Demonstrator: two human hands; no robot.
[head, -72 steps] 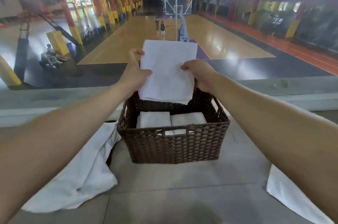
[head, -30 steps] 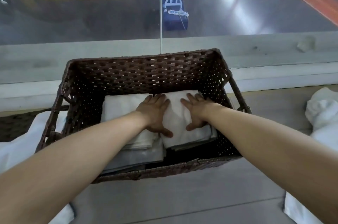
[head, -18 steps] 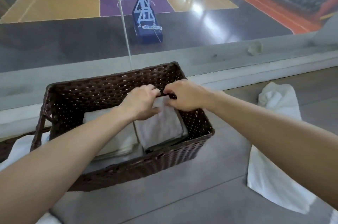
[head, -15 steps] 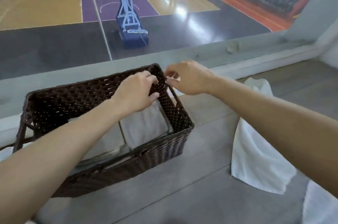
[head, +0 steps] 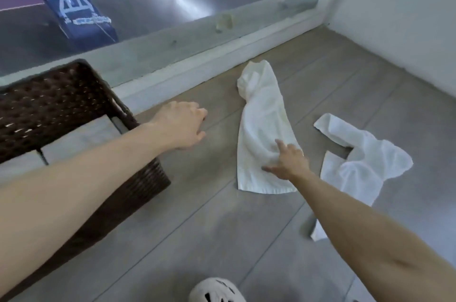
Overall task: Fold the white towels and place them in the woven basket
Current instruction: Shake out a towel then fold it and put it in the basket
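Right hand (head: 287, 161) splayed on crumpled towel (head: 261, 124), left hand (head: 181, 124) loosely curled beside basket (head: 61, 94)

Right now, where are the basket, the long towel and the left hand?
basket (head: 49, 99), head view, inner woven wall.
long towel (head: 264, 116), head view, middle of cloth.
left hand (head: 180, 124), head view, back of hand.

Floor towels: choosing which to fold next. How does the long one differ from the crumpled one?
The long towel lies stretched out, bunched at its far end; the crumpled towel sprawls unevenly. The right hand touches the long towel; no hand touches the crumpled towel. Both are white and unfolded.
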